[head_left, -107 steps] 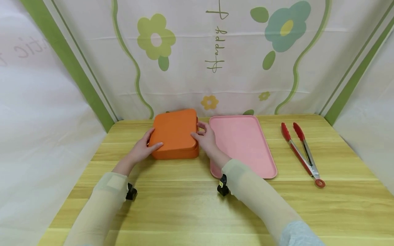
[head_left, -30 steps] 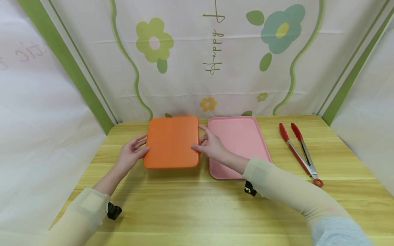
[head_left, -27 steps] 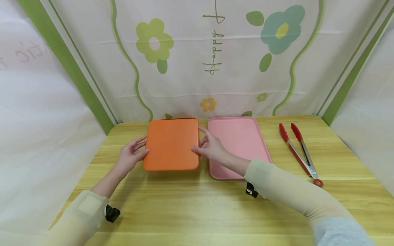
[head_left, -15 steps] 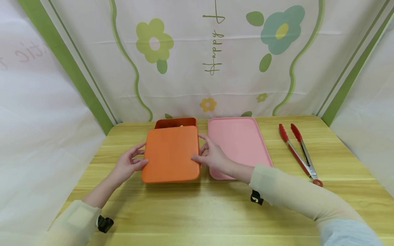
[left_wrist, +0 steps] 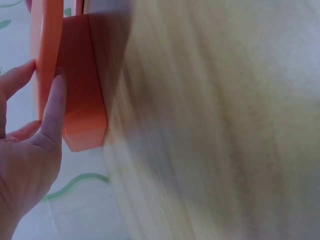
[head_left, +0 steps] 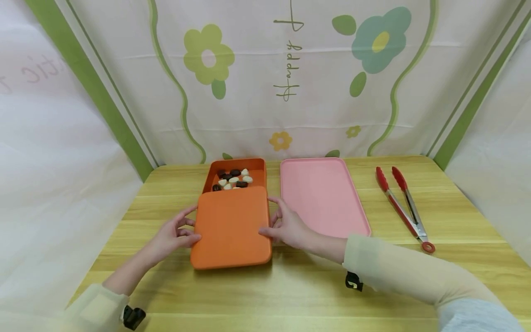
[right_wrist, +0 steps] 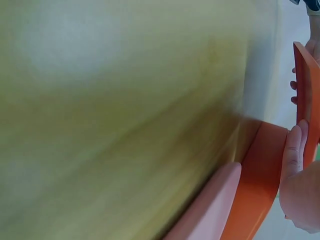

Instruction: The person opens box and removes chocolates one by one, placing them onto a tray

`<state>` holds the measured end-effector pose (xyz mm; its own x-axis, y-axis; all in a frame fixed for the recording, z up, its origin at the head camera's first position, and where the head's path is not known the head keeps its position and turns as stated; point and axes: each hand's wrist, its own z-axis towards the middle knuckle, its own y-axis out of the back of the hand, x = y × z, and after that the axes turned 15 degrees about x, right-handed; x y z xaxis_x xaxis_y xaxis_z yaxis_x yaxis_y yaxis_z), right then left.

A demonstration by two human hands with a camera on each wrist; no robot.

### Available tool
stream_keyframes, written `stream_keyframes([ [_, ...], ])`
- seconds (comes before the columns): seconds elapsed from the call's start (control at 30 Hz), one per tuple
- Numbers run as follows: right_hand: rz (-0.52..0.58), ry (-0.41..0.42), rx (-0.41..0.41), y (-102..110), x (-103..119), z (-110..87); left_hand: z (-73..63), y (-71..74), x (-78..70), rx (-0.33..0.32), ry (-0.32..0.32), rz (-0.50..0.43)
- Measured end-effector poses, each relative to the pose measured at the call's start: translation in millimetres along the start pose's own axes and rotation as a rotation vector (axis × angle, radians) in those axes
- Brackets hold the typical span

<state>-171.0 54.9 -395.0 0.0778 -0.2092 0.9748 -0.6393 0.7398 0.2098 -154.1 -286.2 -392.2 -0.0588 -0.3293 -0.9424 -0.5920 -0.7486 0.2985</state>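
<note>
Both hands hold an orange lid [head_left: 232, 230] by its left and right edges, raised above the table and over the front part of an orange box [head_left: 211, 175]. My left hand [head_left: 172, 235] pinches the left edge, thumb on top and fingers beneath. On the opposite edge my right hand [head_left: 290, 228] has its thumb on top, fingers below. Several dark and white pebble-like pieces [head_left: 234, 180] lie in the box's uncovered back part; its front is hidden under the lid. In the left wrist view, the lid [left_wrist: 47, 55] stands apart from the box wall [left_wrist: 82, 85].
A pink tray [head_left: 323, 198] lies flat just right of the box. Farther right rest red-tipped metal tongs [head_left: 408, 207], spread apart. A printed cloth [head_left: 257, 92] hangs behind the wooden table [head_left: 257, 299].
The lid, earlier on the box, has come off and moved toward the person with both hands. The box's inside and its dark and white pieces now show. Tray and tongs stay put.
</note>
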Motion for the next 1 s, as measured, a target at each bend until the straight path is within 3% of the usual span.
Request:
stream_keyframes([
  [0.47,-0.02,-0.01,0.052,-12,-16,-22.4,-10.6,-9.0,2.2,0.035,0.058,0.163],
  [1.0,0.021,-0.041,0.089,-24,-25,-34.3,-17.5,-12.4,9.7,0.119,0.065,0.222],
])
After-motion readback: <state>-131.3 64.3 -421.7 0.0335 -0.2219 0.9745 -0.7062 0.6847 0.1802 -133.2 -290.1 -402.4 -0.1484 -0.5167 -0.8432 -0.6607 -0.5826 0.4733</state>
